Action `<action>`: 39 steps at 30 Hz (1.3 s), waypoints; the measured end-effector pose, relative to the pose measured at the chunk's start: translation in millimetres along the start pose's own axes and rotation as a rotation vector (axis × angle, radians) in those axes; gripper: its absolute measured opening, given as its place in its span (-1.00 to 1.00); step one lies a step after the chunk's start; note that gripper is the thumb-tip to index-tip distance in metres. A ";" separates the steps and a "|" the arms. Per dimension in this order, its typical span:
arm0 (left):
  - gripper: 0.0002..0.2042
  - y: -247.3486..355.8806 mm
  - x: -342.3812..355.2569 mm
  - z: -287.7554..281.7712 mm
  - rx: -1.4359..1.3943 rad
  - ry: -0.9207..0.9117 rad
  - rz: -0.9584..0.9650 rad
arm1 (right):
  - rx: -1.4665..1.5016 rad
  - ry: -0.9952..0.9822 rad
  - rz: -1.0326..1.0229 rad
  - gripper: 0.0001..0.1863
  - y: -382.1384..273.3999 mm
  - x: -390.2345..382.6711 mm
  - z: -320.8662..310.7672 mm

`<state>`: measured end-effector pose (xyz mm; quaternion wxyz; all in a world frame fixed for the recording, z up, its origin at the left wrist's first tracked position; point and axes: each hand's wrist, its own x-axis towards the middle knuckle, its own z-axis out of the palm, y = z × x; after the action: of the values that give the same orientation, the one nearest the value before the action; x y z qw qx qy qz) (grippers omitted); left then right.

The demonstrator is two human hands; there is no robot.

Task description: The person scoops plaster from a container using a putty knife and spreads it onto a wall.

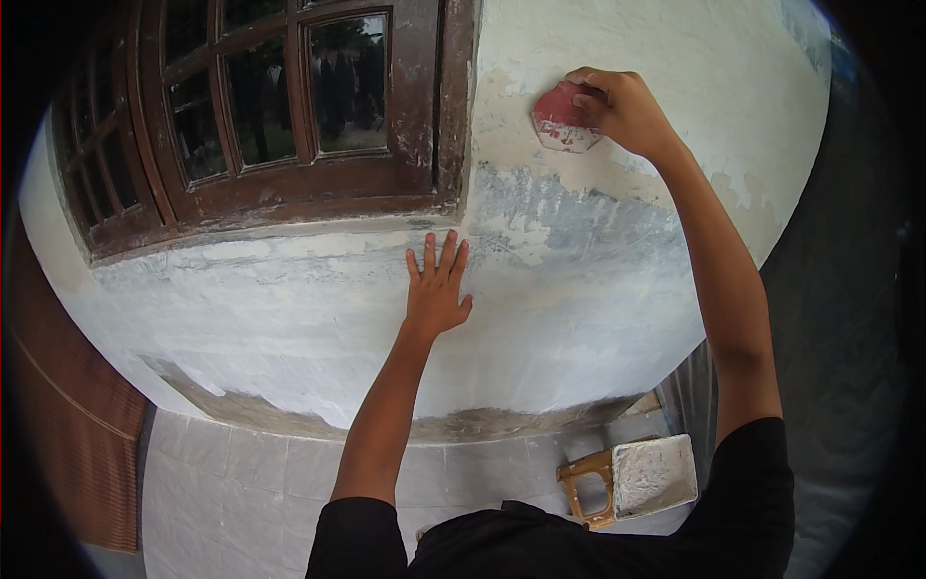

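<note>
High on the right part of the patchy white wall, my right hand grips a red putty scraper. White filler smears the scraper's lower edge, which lies at the wall surface. The thumb is on the scraper's face; some of the fingers are hidden behind it. Just below the window's bottom right corner, my left hand rests flat against the wall, fingers spread and holding nothing. Around the scraper the wall has cream-coloured filler, with bare grey-blue patches beneath it.
A brown wooden window frame with glass panes fills the upper left. Below on the right, a tub of white paste sits on a yellow-brown stool. Grey tiles cover the floor. A brown ribbed panel stands far left.
</note>
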<state>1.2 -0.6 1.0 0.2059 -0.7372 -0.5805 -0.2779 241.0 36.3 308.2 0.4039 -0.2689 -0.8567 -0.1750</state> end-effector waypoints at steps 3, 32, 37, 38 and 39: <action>-0.05 -0.4 -0.3 0.6 0.002 -0.002 -0.007 | 0.103 0.081 0.037 -0.77 -5.2 0.2 -3.9; -0.05 -2.2 -0.1 -0.8 0.002 -0.001 -0.014 | 0.035 -0.059 -0.166 -0.77 -31.3 4.2 30.6; -0.06 -0.5 0.2 1.5 -0.012 0.012 -0.001 | 0.098 0.078 -0.066 -0.75 -28.8 6.8 16.8; -0.06 -1.2 -0.9 1.2 -0.012 0.009 -0.002 | 0.095 0.030 -0.086 -0.75 -28.7 5.4 20.0; -0.06 -2.5 -1.7 0.9 -0.007 0.020 -0.005 | 0.093 -0.019 -0.107 -0.75 -28.5 4.5 22.1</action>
<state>-1.4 -0.7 -0.9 0.2084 -0.7337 -0.5792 -0.2878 208.2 26.6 295.9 0.3979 -0.2052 -0.8809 -0.1537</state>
